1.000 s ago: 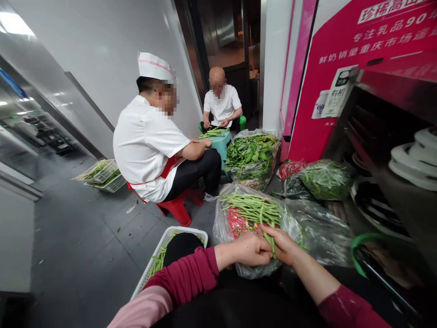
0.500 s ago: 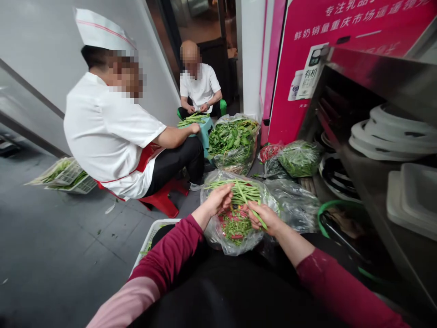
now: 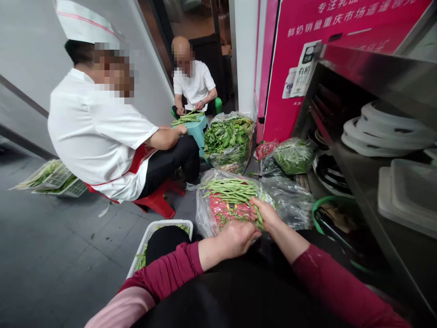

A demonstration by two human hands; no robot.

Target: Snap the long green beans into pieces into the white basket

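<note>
My right hand [image 3: 264,214] is closed around a green bean stalk [image 3: 258,215], over the near right side of a clear plastic bag [image 3: 205,214]. Close beside it, my left hand [image 3: 237,238] has its fingers curled together near the stalk's lower end; what they pinch, if anything, is hidden. A bundle of long green beans [image 3: 232,189] lies across the far part of the bag. Nearer to me, a red surface [image 3: 221,207] with small green bits shows in the bag.
One person [image 3: 99,123] sits at the left on a red stool [image 3: 160,200]; another [image 3: 194,84] sits behind a blue stool [image 3: 198,130]. A white basket [image 3: 145,241] is by my left knee. Metal shelving [image 3: 368,191] stands right, leafy greens [image 3: 228,136] ahead.
My left hand has come down and right, from the beans toward my right hand. The stalk in my right hand now points down nearer the left fingers. The view has shifted slightly right.
</note>
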